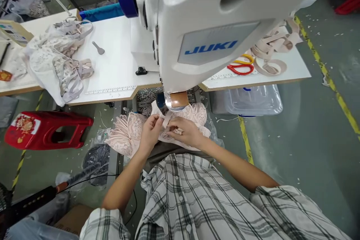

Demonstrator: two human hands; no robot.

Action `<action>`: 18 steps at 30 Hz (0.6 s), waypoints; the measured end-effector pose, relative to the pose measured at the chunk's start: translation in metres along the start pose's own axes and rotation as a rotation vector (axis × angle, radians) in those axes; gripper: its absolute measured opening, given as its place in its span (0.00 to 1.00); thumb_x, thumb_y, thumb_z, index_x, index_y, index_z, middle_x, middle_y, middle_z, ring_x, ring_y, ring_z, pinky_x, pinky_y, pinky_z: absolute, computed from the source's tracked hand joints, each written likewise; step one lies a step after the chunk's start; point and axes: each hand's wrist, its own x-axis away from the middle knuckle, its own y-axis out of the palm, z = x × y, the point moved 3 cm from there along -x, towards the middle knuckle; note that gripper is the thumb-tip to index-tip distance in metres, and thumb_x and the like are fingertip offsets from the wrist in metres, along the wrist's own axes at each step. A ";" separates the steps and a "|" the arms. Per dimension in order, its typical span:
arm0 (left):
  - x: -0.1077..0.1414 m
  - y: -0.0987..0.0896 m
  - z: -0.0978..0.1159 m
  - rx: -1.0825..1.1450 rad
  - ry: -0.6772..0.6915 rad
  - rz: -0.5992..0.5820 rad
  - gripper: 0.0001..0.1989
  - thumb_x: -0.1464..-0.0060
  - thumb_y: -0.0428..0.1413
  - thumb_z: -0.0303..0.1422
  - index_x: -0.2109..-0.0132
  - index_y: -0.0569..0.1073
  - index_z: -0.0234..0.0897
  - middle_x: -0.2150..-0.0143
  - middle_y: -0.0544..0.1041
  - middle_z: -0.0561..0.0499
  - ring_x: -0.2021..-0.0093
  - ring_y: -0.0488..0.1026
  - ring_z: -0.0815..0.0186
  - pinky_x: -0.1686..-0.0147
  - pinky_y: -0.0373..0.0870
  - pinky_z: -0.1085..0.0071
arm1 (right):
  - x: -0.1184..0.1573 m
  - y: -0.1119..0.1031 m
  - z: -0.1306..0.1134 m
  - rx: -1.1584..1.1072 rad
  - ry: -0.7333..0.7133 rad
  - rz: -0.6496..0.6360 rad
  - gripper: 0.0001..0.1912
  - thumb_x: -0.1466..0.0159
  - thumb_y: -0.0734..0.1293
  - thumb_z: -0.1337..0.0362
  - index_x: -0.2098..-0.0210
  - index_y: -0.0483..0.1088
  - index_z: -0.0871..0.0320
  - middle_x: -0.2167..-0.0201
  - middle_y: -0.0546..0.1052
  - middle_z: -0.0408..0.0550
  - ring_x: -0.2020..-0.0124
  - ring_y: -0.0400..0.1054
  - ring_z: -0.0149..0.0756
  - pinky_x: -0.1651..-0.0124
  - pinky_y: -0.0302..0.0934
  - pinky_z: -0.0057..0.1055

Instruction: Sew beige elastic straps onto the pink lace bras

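Pale pink lace bras (128, 133) lie bunched in my lap, below the head of a white sewing machine (213, 15). My left hand (152, 131) is closed in a pinch on a light bra strap (166, 119), just in front of the machine's needle area. From the other side, my right hand (186, 131) has its fingers curled in against the same strap and the lace below. Its fingertips are partly hidden, so the exact grip there is hard to see. The needle itself is behind the machine's brown guard (180, 100).
White and beige garments (56, 60) are heaped on the left of the white table (112, 60), near a small grey tool (98, 48). Red and yellow scissors (241, 64) and coiled straps (271, 54) lie right. A red stool (47, 129) and a clear plastic bin (253, 99) flank me.
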 end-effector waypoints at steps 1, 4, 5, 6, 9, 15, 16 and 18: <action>0.004 0.001 0.005 -0.004 0.006 0.009 0.17 0.43 0.58 0.48 0.60 0.72 0.37 0.68 0.73 0.54 0.68 0.69 0.70 0.65 0.68 0.75 | -0.001 -0.009 -0.003 0.029 -0.016 0.030 0.09 0.34 0.67 0.57 0.59 0.73 0.56 0.70 0.77 0.44 0.71 0.70 0.31 0.67 0.63 0.28; 0.014 0.003 0.020 -0.009 -0.020 -0.026 0.15 0.41 0.58 0.46 0.62 0.74 0.37 0.69 0.73 0.54 0.69 0.68 0.71 0.69 0.66 0.76 | -0.007 -0.027 -0.015 0.166 -0.092 0.166 0.12 0.31 0.65 0.59 0.52 0.74 0.57 0.69 0.79 0.46 0.71 0.72 0.31 0.69 0.63 0.28; 0.017 0.005 0.024 -0.004 -0.037 -0.044 0.16 0.41 0.58 0.46 0.61 0.75 0.37 0.69 0.74 0.54 0.69 0.68 0.71 0.69 0.66 0.76 | -0.009 -0.030 -0.019 0.196 -0.115 0.191 0.13 0.31 0.65 0.60 0.50 0.74 0.58 0.65 0.80 0.48 0.68 0.73 0.32 0.67 0.64 0.28; 0.019 0.006 0.026 0.003 -0.052 -0.056 0.16 0.41 0.58 0.46 0.61 0.76 0.37 0.68 0.74 0.53 0.69 0.69 0.71 0.69 0.66 0.76 | -0.011 -0.031 -0.021 0.214 -0.125 0.203 0.13 0.31 0.64 0.61 0.50 0.74 0.59 0.62 0.81 0.50 0.65 0.75 0.34 0.65 0.66 0.29; 0.021 0.008 0.028 0.055 -0.088 -0.081 0.15 0.41 0.59 0.45 0.58 0.78 0.37 0.67 0.77 0.52 0.66 0.72 0.70 0.66 0.68 0.76 | -0.014 -0.033 -0.023 0.219 -0.127 0.236 0.11 0.31 0.64 0.63 0.53 0.76 0.59 0.57 0.82 0.52 0.59 0.76 0.36 0.61 0.70 0.30; 0.014 0.012 0.021 -0.045 -0.054 -0.159 0.15 0.39 0.55 0.44 0.57 0.79 0.37 0.64 0.78 0.51 0.61 0.73 0.66 0.58 0.70 0.72 | -0.004 -0.028 -0.019 0.247 -0.205 0.263 0.09 0.31 0.65 0.66 0.56 0.78 0.53 0.63 0.82 0.45 0.62 0.77 0.32 0.60 0.71 0.29; 0.012 0.013 0.021 -0.104 -0.036 -0.154 0.16 0.38 0.54 0.44 0.60 0.78 0.37 0.65 0.77 0.51 0.62 0.73 0.66 0.59 0.69 0.72 | -0.002 -0.026 -0.018 0.266 -0.226 0.259 0.09 0.32 0.65 0.66 0.58 0.78 0.53 0.63 0.83 0.45 0.61 0.77 0.32 0.60 0.71 0.29; 0.008 0.014 0.020 -0.222 -0.003 -0.137 0.17 0.39 0.53 0.45 0.64 0.76 0.36 0.69 0.76 0.52 0.65 0.71 0.66 0.62 0.68 0.73 | 0.001 -0.026 -0.013 0.300 -0.282 0.214 0.09 0.32 0.65 0.65 0.60 0.78 0.54 0.61 0.83 0.45 0.60 0.77 0.32 0.58 0.71 0.29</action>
